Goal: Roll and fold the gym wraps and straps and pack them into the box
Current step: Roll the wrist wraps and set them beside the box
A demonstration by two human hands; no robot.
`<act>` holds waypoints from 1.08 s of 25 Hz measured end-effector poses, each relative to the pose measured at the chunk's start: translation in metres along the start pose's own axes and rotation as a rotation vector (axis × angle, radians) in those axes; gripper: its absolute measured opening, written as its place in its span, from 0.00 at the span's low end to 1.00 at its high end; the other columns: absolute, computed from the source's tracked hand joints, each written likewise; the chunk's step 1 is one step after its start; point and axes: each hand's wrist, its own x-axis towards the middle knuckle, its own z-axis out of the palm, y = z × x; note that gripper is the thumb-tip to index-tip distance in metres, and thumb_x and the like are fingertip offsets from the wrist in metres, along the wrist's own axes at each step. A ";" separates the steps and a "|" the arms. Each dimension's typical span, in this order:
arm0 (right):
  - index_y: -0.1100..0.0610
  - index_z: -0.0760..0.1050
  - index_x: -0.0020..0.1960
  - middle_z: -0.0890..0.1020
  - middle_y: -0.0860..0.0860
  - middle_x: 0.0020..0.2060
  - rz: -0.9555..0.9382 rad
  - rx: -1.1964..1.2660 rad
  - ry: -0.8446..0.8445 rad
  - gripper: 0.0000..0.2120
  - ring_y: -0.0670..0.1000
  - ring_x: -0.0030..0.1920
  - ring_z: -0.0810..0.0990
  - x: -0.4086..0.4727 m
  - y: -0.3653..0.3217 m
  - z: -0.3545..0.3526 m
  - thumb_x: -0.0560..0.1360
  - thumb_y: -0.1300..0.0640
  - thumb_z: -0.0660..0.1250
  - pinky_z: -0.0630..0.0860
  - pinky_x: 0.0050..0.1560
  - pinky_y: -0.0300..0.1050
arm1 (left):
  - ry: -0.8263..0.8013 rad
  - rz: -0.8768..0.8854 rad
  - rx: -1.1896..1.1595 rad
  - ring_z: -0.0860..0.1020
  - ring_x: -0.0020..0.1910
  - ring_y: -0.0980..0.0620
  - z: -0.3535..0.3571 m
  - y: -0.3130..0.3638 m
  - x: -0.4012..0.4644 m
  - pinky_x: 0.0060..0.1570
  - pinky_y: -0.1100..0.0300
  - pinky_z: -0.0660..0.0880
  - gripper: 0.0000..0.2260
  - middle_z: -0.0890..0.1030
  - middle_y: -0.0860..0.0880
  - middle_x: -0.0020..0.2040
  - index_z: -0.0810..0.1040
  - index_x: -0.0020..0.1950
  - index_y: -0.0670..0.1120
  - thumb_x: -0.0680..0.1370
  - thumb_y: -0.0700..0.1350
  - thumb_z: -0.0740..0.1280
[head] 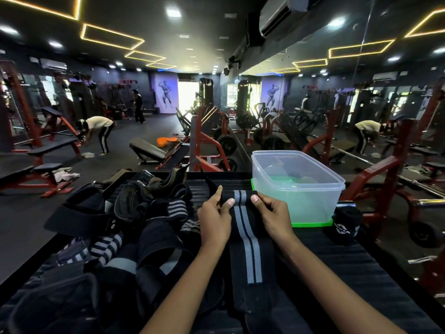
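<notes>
A black wrap with grey stripes (248,239) lies stretched toward me on the black mat, its far end rolled into a small coil. My left hand (215,218) pinches the left side of that coil and my right hand (272,213) pinches the right side. Just beyond my right hand stands the clear plastic box (313,189), sitting on its green lid (310,224). A rolled black wrap with a white logo (346,225) stands to the right of the box.
A heap of black and striped wraps, straps and belts (125,218) covers the mat's left half. The mat (349,266) ends near the box on the right. Beyond are gym benches, red racks, a mirror wall and a person bending over at far left.
</notes>
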 end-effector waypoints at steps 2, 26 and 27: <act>0.57 0.80 0.61 0.83 0.51 0.57 -0.008 -0.009 0.006 0.29 0.49 0.60 0.79 -0.003 -0.003 0.002 0.69 0.38 0.69 0.74 0.65 0.53 | -0.010 -0.002 0.015 0.77 0.62 0.50 -0.001 0.000 0.000 0.59 0.67 0.69 0.21 0.79 0.42 0.61 0.71 0.70 0.44 0.78 0.41 0.68; 0.54 0.81 0.47 0.82 0.56 0.42 0.061 0.129 -0.101 0.03 0.51 0.43 0.78 -0.009 -0.034 -0.016 0.73 0.56 0.71 0.75 0.50 0.45 | -0.311 -0.199 -0.267 0.78 0.36 0.53 -0.021 0.011 0.010 0.29 0.65 0.75 0.06 0.74 0.41 0.38 0.76 0.46 0.41 0.77 0.43 0.69; 0.55 0.81 0.47 0.83 0.55 0.42 0.055 0.130 -0.101 0.03 0.50 0.43 0.79 -0.009 -0.034 -0.016 0.73 0.58 0.71 0.75 0.49 0.43 | -0.325 -0.194 -0.267 0.78 0.35 0.54 -0.022 0.013 0.008 0.28 0.66 0.74 0.05 0.74 0.42 0.36 0.76 0.47 0.41 0.77 0.42 0.68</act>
